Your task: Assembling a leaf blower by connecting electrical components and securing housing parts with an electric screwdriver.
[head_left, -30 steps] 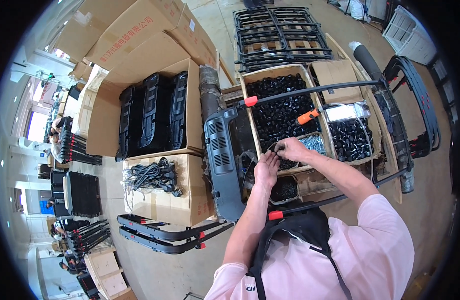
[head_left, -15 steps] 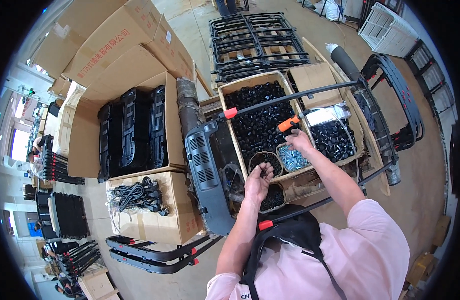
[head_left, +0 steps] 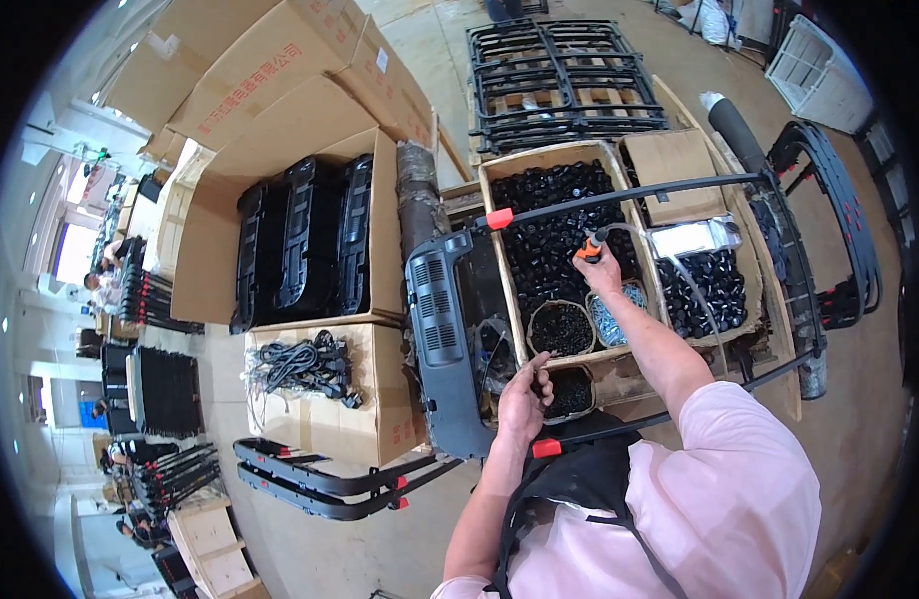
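My right hand (head_left: 601,274) is wrapped round an orange-handled power screwdriver (head_left: 592,246) with a dark tip, above a wooden bin of black plastic caps (head_left: 554,195). Its cable trails off to the right. With fingers curled, my left hand (head_left: 526,401) hovers between a round tub of small black screws (head_left: 561,329) and a lower tub of small black parts (head_left: 569,391); whatever it holds is too small to make out. A tub of silvery screws (head_left: 611,317) lies under my right wrist. Across the bins rests a black tube frame (head_left: 629,190) with red clips, joined to a dark grey vented panel (head_left: 442,329).
At left, an open carton (head_left: 205,270) holds black moulded housings (head_left: 310,235). Bundled black power cords (head_left: 305,364) lie on a closed carton before it. More black frames (head_left: 559,85) are stacked on a pallet at the back. Curved frames (head_left: 829,220) stand to the right.
My right hand has taken hold of the orange screwdriver and raised it over the caps. My left hand has drawn back from the black screw tub. The whole view has shifted.
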### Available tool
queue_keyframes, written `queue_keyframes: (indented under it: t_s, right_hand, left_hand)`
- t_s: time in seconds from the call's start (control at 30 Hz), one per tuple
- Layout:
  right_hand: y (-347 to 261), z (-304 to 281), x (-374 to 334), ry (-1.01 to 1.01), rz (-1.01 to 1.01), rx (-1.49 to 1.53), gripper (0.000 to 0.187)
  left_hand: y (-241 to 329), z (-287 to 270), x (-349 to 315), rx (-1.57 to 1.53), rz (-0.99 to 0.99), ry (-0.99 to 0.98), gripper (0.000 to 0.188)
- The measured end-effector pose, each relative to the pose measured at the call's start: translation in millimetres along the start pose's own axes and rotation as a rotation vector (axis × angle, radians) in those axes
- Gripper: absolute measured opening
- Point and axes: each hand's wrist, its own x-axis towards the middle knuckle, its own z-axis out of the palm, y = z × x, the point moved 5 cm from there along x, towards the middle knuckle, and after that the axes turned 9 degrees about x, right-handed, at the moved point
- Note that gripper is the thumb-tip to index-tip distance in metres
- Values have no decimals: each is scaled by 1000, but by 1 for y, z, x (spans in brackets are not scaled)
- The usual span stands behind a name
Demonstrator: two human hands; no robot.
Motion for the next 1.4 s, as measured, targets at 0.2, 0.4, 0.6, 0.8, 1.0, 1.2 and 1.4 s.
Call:
queue_keyframes:
  t_s: [0.2,0.4,0.6,0.8,1.0,1.2,1.4]
  right_hand:
    - [-10,16,-11,-96,-119,-31,56]
    - [-43,-31,-29,-113,-143,105,54]
    - [-159,-40,-101,-370,-216,434,52]
    - [-222,-11,-174,-570,-173,525,58]
    - [-233,27,-197,-585,-170,427,59]
    - [-237,50,-202,-545,-159,356,59]
    - [-247,67,-204,-529,-151,327,60]
  left_hand:
    - [-1,-18,-14,11,146,87,30]
    - [0,-28,-8,-152,131,134,21]
    - [22,-34,12,-289,118,171,25]
    - [43,-30,30,-466,118,50,27]
    - [61,-41,31,-553,141,-34,28]
    - [74,-58,33,-607,165,-107,26]
    - [91,-68,28,-588,186,-131,25]
